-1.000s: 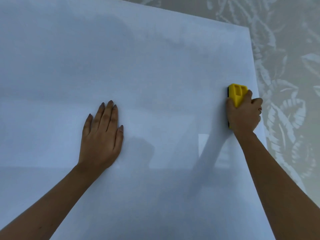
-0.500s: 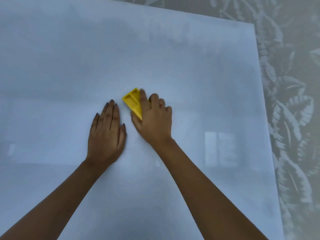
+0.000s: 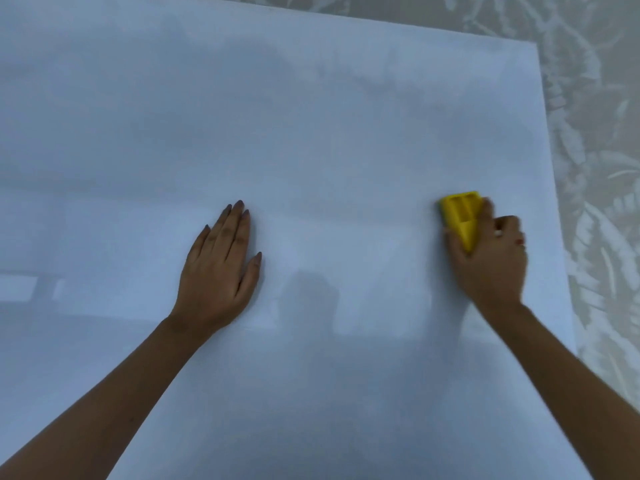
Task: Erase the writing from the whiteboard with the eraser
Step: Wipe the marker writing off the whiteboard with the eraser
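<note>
The whiteboard (image 3: 311, 133) lay flat, pale and glossy, filling most of the view, its surface showing faint reflections and no legible writing. The eraser (image 3: 462, 216) was yellow plastic with moulded recesses on its back, pressed onto the board near the right edge, its lower part covered by fingers

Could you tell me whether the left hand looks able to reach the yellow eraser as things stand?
Probably yes: bare whiteboard lies between the flat left hand and the eraser. But the right hand grips it.
</note>
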### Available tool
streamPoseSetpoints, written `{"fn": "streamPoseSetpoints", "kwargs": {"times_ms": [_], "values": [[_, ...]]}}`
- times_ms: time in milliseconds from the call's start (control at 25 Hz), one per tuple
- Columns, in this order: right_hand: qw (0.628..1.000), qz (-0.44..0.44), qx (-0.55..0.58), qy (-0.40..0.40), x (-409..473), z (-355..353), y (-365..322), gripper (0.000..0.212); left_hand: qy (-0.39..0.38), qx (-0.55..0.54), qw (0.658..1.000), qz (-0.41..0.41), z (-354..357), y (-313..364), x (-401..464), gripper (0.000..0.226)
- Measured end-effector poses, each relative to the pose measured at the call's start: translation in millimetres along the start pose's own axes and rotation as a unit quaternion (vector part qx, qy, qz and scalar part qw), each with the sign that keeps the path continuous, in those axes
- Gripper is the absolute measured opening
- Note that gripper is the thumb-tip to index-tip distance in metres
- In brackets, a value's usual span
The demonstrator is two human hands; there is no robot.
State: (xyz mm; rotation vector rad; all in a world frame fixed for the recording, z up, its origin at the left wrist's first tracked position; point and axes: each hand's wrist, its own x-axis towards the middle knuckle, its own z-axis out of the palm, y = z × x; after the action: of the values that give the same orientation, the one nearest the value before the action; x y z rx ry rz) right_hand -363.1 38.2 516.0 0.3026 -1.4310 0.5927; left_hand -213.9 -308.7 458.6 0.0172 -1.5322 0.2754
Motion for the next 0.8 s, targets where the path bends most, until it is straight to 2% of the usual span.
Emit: {"fn": "streamPoseSetpoints", "kwargs": {"times_ms": [120,240,360,480,640,720,800], "values": [[0.992,0.123,-0.011,-0.003,19.0,0.1,5.1,0.082,-0.013,0.019,1.000,-0.018,-18.8,-49.2,-22.8,0.065],[0.988,0.154,0.017,0.023,38.3,4.0,-35.1,0.078,-0.034,0.045,0.997,-0.043,-36.3,-106.6,-36.8,0.067],[0.996,0.079,0.029,0.026,38.5,15.4,-102.2,0.070,-0.052,0.051,0.997,-0.023,-47.8,-142.9,-40.0,0.067],[0.999,-0.016,0.039,0.023,15.6,29.5,-205.6,0.065,-0.044,0.050,0.997,-0.033,-57.4,-180.8,-36.7,0.066],[0.982,-0.172,0.079,0.015,-48.7,38.9,-328.6,0.064,-0.036,0.050,0.997,-0.055,-65.1,-224.7,-34.0,0.064],[0.972,-0.212,0.099,-0.014,-66.5,37.5,-343.5,0.062,-0.044,0.048,0.997,-0.035,-67.9,-238.0,-37.8,0.063],[0.976,-0.190,0.104,0.003,-63.5,33.8,-321.2,0.061,-0.049,0.049,0.998,-0.011,-71.3,-249.3,-45.4,0.061]]}}
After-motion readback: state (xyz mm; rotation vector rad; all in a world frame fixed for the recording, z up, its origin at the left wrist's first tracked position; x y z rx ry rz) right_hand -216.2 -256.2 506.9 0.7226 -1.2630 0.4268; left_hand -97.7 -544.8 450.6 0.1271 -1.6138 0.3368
